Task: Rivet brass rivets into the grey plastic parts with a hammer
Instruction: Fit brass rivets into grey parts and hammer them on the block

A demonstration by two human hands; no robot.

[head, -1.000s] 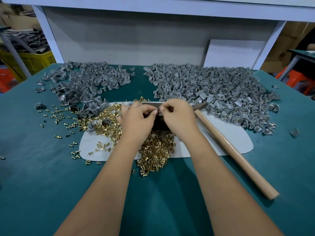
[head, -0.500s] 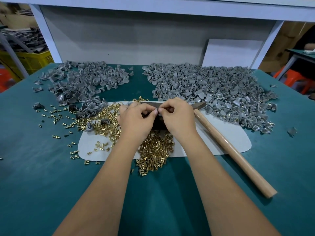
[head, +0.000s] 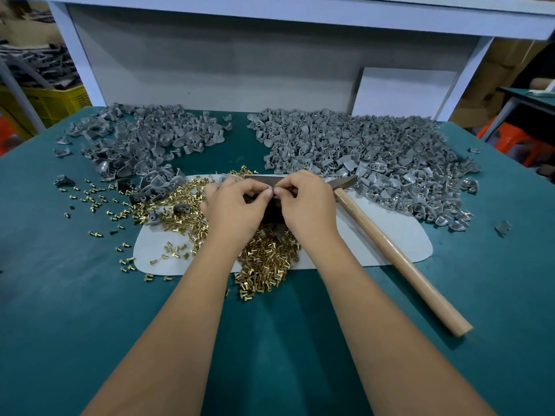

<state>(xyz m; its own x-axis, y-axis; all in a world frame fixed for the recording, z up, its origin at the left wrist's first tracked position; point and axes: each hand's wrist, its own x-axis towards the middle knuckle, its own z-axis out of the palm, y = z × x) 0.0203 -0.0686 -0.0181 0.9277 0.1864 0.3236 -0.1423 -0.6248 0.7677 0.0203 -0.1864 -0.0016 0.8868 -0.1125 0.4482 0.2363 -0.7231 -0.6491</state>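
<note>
Fingers (head: pixel 268 192) of both hands pinch a small grey part (head: pixel 270 187) mid-bench, presumably seating a rivet; hammer (head: pixel 396 253) lies ready rightward.

Teal table (head: pixel 90 310), white shelf frame (head: pixel 78 52), yellow crate (head: pixel 51 102) L, orange stool (head: pixel 510 139) R

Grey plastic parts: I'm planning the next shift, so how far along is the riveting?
Done: the right pile shows brass glints, so it looks riveted. In hand: the left hand and right hand pinch a small piece together; the hammer lies untouched. Left: the left pile shows no brass, and loose rivets remain.
</note>
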